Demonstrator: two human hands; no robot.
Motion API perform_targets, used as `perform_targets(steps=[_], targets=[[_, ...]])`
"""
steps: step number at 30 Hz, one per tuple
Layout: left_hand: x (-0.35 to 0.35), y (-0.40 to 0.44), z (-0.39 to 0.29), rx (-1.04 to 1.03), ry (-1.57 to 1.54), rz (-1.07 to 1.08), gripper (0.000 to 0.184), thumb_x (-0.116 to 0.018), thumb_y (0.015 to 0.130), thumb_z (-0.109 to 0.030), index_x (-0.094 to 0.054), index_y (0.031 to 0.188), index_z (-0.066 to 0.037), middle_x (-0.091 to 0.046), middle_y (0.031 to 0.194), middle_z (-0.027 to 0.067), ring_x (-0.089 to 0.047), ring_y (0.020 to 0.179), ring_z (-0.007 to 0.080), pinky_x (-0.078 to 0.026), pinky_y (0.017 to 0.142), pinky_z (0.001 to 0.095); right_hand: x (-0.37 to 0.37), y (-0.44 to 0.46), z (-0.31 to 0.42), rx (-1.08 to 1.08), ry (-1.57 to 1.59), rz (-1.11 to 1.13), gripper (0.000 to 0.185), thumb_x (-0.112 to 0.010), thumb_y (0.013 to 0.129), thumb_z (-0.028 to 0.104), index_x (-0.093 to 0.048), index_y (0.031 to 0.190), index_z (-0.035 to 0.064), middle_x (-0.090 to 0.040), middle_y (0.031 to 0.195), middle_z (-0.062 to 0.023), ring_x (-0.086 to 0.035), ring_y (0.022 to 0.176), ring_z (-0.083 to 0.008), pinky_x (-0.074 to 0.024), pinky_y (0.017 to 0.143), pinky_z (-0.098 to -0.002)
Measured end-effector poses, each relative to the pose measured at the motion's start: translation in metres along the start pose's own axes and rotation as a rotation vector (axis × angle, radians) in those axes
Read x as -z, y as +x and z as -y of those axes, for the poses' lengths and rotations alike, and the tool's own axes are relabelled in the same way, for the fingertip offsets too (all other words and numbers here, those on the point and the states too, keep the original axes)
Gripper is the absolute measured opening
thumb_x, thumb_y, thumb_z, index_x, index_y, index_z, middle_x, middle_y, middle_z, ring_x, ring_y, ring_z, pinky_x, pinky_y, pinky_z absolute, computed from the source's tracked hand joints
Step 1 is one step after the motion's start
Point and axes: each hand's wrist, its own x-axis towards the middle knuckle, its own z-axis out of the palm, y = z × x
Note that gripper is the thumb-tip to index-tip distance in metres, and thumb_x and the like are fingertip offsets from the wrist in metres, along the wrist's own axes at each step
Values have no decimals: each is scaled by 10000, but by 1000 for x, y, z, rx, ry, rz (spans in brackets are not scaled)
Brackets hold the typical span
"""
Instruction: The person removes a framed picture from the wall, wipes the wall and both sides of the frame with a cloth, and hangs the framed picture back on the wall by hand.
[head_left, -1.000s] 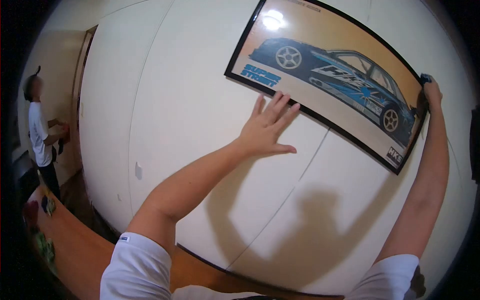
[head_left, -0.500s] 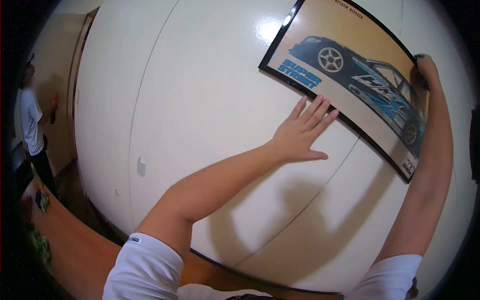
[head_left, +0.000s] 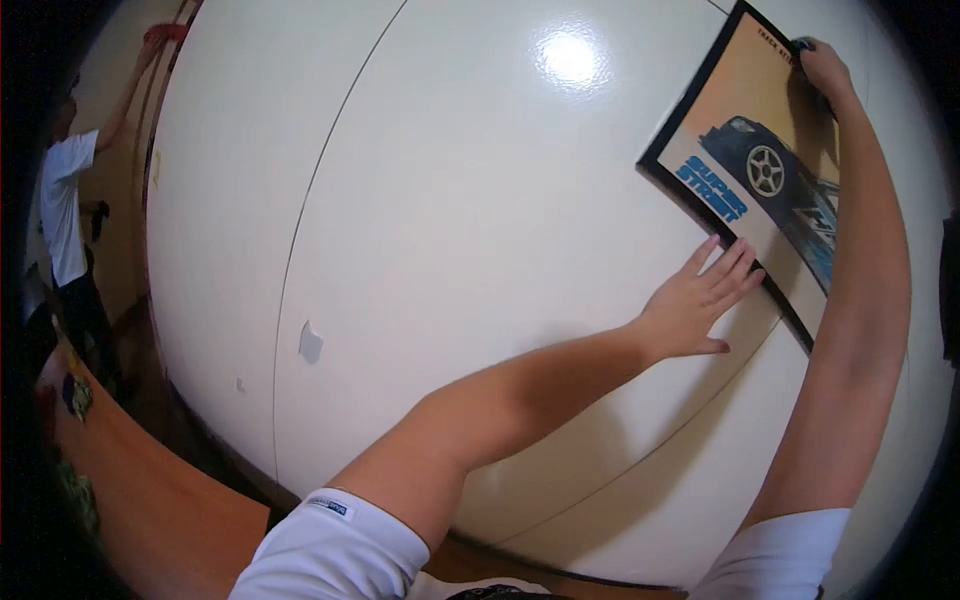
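A black-framed car poster (head_left: pixel 752 95) with blue "SUPER STREET" lettering hangs tilted in view on the white wall. My left hand (head_left: pixel 700 300) is open, its fingers spread and the fingertips resting on the frame's lower edge. Up at the opposite edge, my right hand (head_left: pixel 826 72) is closed round a small dark bunched thing that looks like a cloth (head_left: pixel 803 45), pressed against the frame. My right forearm hides the right part of the poster.
The white wall (head_left: pixel 480 220) has thin panel seams and a chipped grey patch (head_left: pixel 311 342). An orange-brown surface (head_left: pixel 170 480) lies low at the left with crumpled greenish items (head_left: pixel 78 395). Beyond it another person (head_left: pixel 70 200) reaches up with a red cloth (head_left: pixel 168 33).
The poster and both my hands now appear further right in view. My right hand has moved up along the frame's upper edge towards the top corner. The other person has raised an arm.
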Motion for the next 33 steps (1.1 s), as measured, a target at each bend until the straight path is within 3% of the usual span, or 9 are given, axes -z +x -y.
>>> perform_targets(steps=[4,6,8,16,17,20,25,29,33], targets=[[12,1,4,-7,17,45,884,-599,690,-566,-333,1363,-58,-240,1438,136,-145,1363,252,-103,1100,476,-21,28,47,78,137,-256,352,-475,822,250,-581,1125,107,-641,1002,-118,-613,894,-244,-457,825,-350],[11,4,10,-43,27,39,857,-582,702,-567,-352,1353,-59,-257,1436,115,-151,1362,237,-98,1102,469,-20,21,105,-4,794,-166,285,-415,826,68,-630,1007,25,-660,793,-128,-618,713,-212,-497,658,-317],[8,5,14,-50,94,57,862,-600,687,-538,-345,1353,-55,-281,1424,103,-182,1351,232,-103,1105,465,1,-3,151,34,684,-258,253,-435,817,59,-665,918,29,-644,650,-91,-604,593,-192,-495,574,-321],[19,11,9,7,-47,78,853,-637,682,-505,-334,1373,-107,-279,1422,116,-178,1353,241,-133,1091,501,28,-39,147,-123,1616,-190,202,-491,861,130,-619,987,36,-608,810,-63,-553,646,-152,-470,607,-282],[19,13,8,26,10,149,858,-615,696,-530,-308,1388,-125,-256,1436,121,-186,1354,252,-129,1089,507,16,-34,129,-18,1595,-253,182,-493,861,140,-619,944,37,-596,768,-60,-552,619,-147,-472,572,-276],[7,8,9,3,78,49,851,-582,723,-555,-278,1402,-142,-226,1453,120,-191,1355,257,-122,1087,515,16,-93,93,-115,1600,-108,367,-550,844,268,-541,1149,64,-622,1011,-98,-606,876,-207,-470,805,-324],[1,8,6,17,180,59,791,-533,778,-553,-266,1406,-151,-213,1463,117,-184,1359,256,-121,1077,527,26,-235,24,-487,1645,-136,346,-566,830,218,-558,1118,28,-597,974,-72,-576,831,-161,-471,727,-285],[8,11,0,36,198,97,732,-547,793,-516,-307,1390,-167,-231,1453,120,-196,1352,268,-125,1075,526,-11,-339,-96,-542,1549,-280,331,-499,816,148,-561,1118,27,-564,946,-62,-529,847,-140,-442,736,-251],[27,14,2,128,232,-8,799,-639,745,-450,-292,1386,-123,-239,1409,178,-209,1322,333,-117,1079,512,-41,-420,-194,-900,1108,-357,461,-486,804,108,-445,1254,17,-525,970,-85,-508,820,-141,-438,722,-251]])
